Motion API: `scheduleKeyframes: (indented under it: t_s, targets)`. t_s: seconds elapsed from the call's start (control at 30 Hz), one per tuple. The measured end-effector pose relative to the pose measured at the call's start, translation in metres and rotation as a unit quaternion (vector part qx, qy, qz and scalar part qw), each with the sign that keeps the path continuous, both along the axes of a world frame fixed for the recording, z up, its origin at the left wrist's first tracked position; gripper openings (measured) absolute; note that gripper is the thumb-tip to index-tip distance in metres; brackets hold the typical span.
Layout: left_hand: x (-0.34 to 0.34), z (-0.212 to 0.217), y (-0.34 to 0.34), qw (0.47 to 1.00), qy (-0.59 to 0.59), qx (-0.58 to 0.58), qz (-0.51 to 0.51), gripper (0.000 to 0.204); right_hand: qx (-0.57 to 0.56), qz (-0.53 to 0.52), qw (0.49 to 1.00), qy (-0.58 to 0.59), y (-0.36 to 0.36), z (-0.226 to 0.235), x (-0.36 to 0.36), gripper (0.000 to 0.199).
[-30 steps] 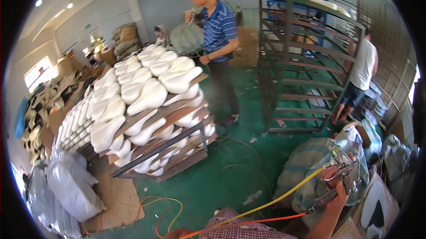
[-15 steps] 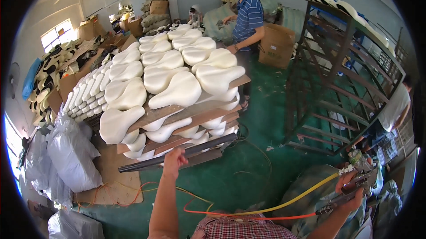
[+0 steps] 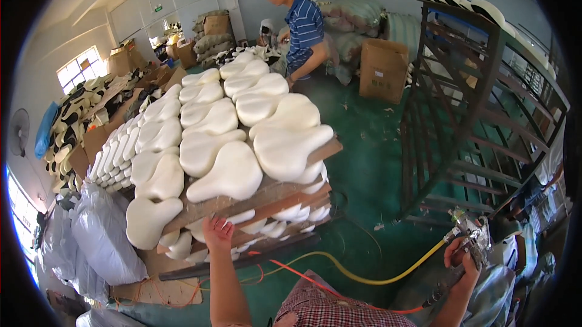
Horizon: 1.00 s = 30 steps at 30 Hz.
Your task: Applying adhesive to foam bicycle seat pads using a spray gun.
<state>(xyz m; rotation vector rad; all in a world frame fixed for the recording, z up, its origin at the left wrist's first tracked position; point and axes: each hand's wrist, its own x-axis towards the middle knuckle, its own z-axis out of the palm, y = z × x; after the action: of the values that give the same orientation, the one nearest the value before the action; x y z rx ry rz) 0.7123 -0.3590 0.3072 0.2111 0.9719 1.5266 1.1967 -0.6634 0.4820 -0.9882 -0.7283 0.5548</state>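
Observation:
My right hand [image 3: 464,260], at the lower right, grips a metal spray gun [image 3: 478,241]. A yellow hose [image 3: 388,281] joins it near the front, and an orange hose [image 3: 339,295] runs to its handle end. My left hand [image 3: 218,233] is at the near side of the stack, its fingers loosely curled and apart, with nothing seen in them. It is beside the edge of a wooden board [image 3: 242,204]; whether it touches is unclear. White foam bicycle saddles [image 3: 227,172] lie in rows on the board, with more layers of boards and saddles below.
A co-worker [image 3: 303,30] in a striped shirt stands at the stack's far side. On the right stands a dark metal rack [image 3: 467,102], with a cardboard box [image 3: 383,71] behind it. White plastic bags [image 3: 109,236] stand at left. Hoses trail over the green floor [image 3: 364,163].
The stack appears nearer and larger. My left hand has moved from beside the dark bar up to the board edge. The spray gun has shifted left, and the co-worker has moved left, leaning in.

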Motion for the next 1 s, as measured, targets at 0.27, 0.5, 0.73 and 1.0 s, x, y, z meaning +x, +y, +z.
scheduleKeyframes:
  t_s: [0.27,0.5,0.73,1.0]
  targets:
    - [-0.035,0.012,0.061,0.997,-0.042,-0.013,-0.064,0.045,-0.037,0.036,0.999,0.017,0.153,0.015,-0.025,0.068]
    - [-0.058,0.014,0.078,0.983,0.053,-0.042,-0.169,0.060,-0.109,0.070,0.992,0.000,0.243,0.021,-0.061,0.042]
    - [-0.032,0.046,0.096,0.995,0.081,-0.016,-0.060,0.052,-0.149,0.133,0.979,-0.030,0.273,0.009,-0.063,0.032]
    - [0.030,0.096,0.108,0.992,0.127,0.003,0.018,0.030,-0.146,0.147,0.977,-0.042,0.281,0.002,-0.013,0.060]
